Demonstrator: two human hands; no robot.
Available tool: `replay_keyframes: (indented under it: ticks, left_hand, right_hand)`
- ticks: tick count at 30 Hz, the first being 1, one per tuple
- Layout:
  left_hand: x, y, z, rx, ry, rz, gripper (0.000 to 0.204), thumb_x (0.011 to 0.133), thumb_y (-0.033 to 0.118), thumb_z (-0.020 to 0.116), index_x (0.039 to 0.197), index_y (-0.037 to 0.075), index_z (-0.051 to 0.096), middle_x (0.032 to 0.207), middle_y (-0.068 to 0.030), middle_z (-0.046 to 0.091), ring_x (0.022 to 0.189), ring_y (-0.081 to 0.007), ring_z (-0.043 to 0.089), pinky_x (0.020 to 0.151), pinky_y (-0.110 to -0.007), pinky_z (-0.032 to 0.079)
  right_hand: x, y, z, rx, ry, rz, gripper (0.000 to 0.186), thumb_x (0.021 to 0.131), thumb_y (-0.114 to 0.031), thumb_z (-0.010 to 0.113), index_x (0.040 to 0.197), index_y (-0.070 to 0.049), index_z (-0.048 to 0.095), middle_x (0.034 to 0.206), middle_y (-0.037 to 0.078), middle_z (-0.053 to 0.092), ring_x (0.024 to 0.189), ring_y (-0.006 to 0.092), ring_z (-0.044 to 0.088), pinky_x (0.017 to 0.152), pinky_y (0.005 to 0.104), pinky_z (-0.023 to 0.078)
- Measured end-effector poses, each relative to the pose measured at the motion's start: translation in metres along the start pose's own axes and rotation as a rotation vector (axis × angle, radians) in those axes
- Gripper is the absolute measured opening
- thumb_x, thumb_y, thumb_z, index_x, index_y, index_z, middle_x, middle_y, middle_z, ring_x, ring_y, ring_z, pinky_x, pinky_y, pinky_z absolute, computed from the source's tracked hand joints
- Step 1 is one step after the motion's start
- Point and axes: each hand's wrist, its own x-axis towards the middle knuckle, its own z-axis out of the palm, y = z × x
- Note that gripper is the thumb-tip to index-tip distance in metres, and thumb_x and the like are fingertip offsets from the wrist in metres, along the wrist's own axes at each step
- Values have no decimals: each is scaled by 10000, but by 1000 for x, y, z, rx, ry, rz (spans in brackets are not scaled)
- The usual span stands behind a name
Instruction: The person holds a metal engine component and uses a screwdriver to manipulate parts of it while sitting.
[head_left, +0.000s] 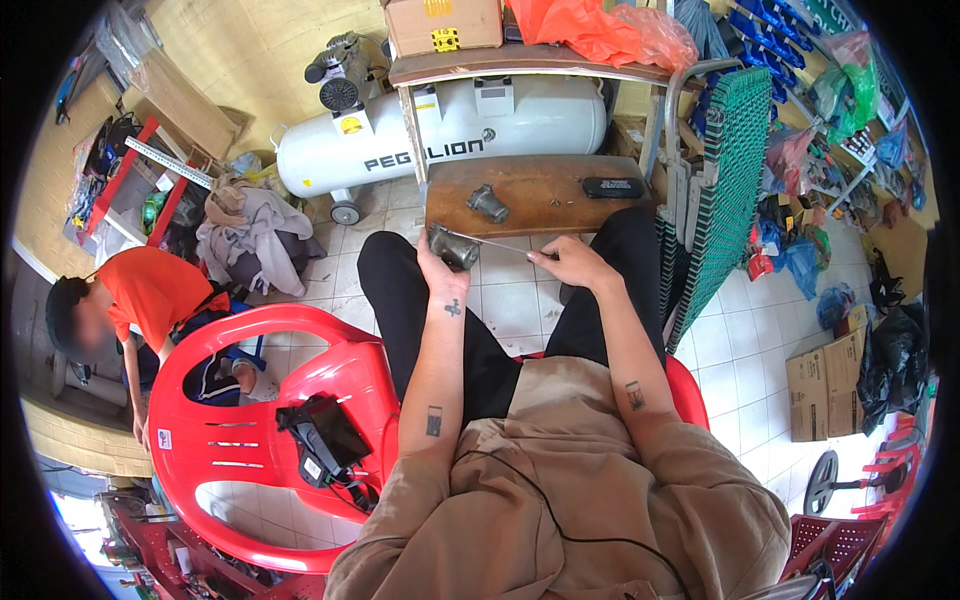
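In my left hand [437,268] is a dark grey metal cylinder-shaped part [455,249], with the fingers wrapped round it. My right hand [577,264] pinches one end of a thin metal rod [500,245]. The rod's other end reaches to the top of the metal part; whether it goes inside cannot be made out. Just beyond my hands, a second grey metal part [487,204] of similar look lies on a low brown wooden bench [540,175]. A black oblong case [613,188] and a tiny piece [556,203] lie there too.
Behind the bench stands a white air compressor tank [350,150]. A green woven folding chair [722,190] is close on my right. To my left, a red plastic chair [250,430] bears a black device [335,430]. A person in orange [160,295] bends down beyond it.
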Motion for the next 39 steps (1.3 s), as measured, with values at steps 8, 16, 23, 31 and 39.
replay_keyframes:
  ticks: [8, 16, 23, 31, 39]
  left_hand:
    - [1, -2, -2, -5, -29, 16, 398, 983, 440, 497, 1152, 107, 638, 1140, -58, 674, 1077, -250, 627, 963, -419, 485]
    - [-1, -1, 0, 5, -11, 24, 382, 977, 438, 499, 1116, 115, 647, 1109, -53, 679, 1046, -246, 633, 937, -417, 497]
    - [0, -1, -1, 11, -6, 27, 372, 976, 435, 489, 1090, 122, 654, 1079, -45, 685, 1020, -239, 639, 921, -414, 503]
    - [-2, -1, 0, 11, 6, 22, 364, 961, 437, 508, 1074, 125, 657, 1060, -42, 684, 1009, -233, 642, 911, -409, 504]
    - [5, -2, -6, 26, 2, 10, 358, 969, 429, 527, 1126, 129, 645, 1108, -35, 678, 1036, -226, 636, 933, -403, 493]
  right_hand:
    - [2, 4, 9, 3, 96, -81, 555, 960, -501, 575, 1014, 30, 726, 924, 278, 690, 896, 408, 666, 855, 422, 508]
    - [2, 4, 10, 12, 92, -71, 551, 962, -498, 573, 1009, 28, 730, 914, 280, 688, 884, 405, 667, 845, 424, 510]
    - [1, 0, 7, 19, 59, -48, 558, 963, -501, 572, 1008, 33, 728, 902, 282, 686, 874, 407, 665, 839, 427, 511]
    - [2, -1, 4, 9, -23, 20, 563, 945, -567, 554, 1119, -65, 741, 1119, 245, 688, 1105, 399, 634, 994, 446, 486]
    - [6, 10, 16, -10, 112, -45, 576, 927, -507, 617, 1141, 22, 688, 1067, 257, 690, 1060, 378, 647, 945, 426, 497]
